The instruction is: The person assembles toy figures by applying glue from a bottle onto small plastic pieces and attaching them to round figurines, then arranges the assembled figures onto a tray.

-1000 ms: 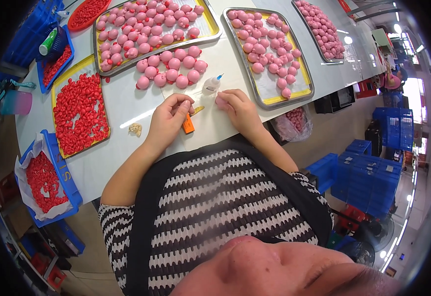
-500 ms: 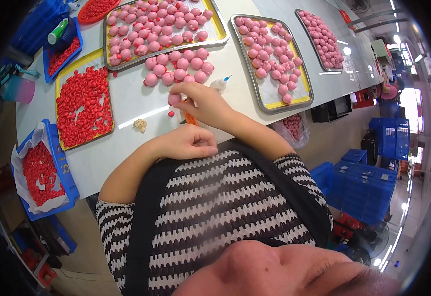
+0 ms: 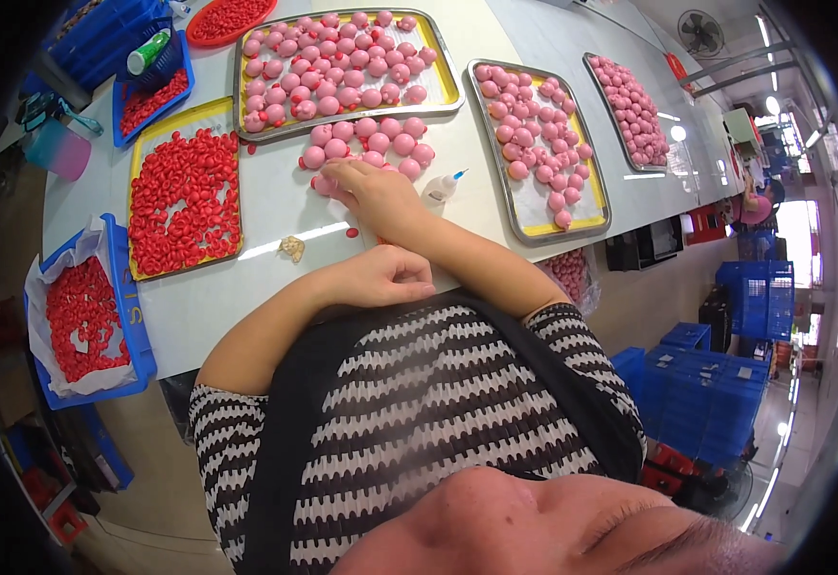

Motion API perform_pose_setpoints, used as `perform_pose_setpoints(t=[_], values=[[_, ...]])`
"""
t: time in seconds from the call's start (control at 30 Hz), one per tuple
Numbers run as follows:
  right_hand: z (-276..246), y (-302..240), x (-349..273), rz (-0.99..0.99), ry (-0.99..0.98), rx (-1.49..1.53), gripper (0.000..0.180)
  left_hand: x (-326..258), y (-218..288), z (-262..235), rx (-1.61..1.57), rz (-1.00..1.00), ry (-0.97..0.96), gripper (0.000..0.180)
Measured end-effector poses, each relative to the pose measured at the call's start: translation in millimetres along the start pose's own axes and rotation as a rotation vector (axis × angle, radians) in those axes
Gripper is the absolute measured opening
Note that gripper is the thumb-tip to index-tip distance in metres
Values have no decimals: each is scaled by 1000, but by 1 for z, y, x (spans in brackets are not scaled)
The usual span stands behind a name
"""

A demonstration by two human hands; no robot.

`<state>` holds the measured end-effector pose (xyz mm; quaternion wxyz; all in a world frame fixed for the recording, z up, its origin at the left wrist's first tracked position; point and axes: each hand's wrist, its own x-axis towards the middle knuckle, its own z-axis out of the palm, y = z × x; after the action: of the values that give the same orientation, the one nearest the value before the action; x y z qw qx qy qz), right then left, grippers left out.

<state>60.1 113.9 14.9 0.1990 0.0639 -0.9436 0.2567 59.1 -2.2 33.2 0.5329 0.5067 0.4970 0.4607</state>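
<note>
My right hand reaches forward to a loose cluster of pink balls lying on the white table. Its fingertips close on one pink ball at the cluster's left end. My left hand rests near the table's front edge with its fingers curled in, and nothing shows in it. A small clear glue bottle lies just right of my right hand. One tiny red piece sits on the table between my hands.
Three metal trays of pink balls line the far side. A yellow tray of red pieces and a lined blue bin of red pieces sit left, with a beige scrap nearby. Blue crates stand on the floor at right.
My right hand has moved from near my body forward and left to the loose pink balls. My left hand has drawn back toward the table edge and curled shut.
</note>
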Motion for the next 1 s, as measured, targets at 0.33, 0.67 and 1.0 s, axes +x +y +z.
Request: perform_pose_setpoints(t=[0.33,0.67,1.0], values=[[6,5,9,-37,-187,-127,26,-17,23,-10,344,-63,235,17],[-24,-11,3,-56,-135,-67,34,-53,-6,-24,-381,97,964,29],[-56,2,-78,5,138,172,26,-49,-23,-31,-560,139,977,25]])
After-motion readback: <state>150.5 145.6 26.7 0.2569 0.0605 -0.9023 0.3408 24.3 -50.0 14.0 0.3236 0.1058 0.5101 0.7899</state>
